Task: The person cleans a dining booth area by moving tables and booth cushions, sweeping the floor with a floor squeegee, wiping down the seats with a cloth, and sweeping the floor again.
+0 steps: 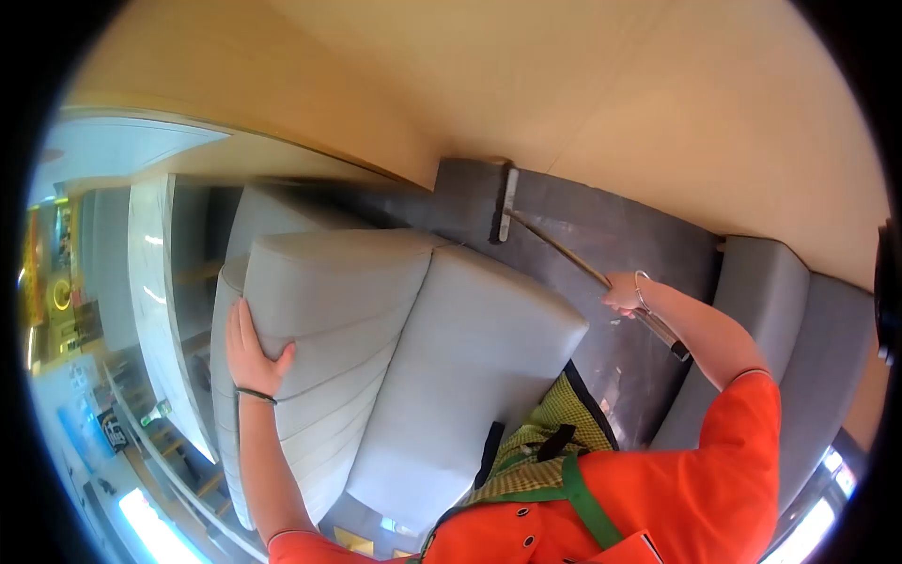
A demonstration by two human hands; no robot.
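My right hand [624,293] is wrapped around the handle of a broom [554,241], part-way along it. The broom's narrow head, with a pale back and dark bristles, rests on the dark grey floor [658,246] near the wooden wall. My left hand [252,350] lies against the quilted backrest of a grey bench seat [329,324], fingers stretched out and thumb apart. The seat's smooth cushion [470,348] slants between my two arms.
A pale wooden wall [601,85] bounds the floor. Another grey padded bench [770,348] stands on the right. At left is a white marble-look tabletop [155,273]. Small pale scraps [609,395] lie on the floor beside my green-strapped apron [573,414].
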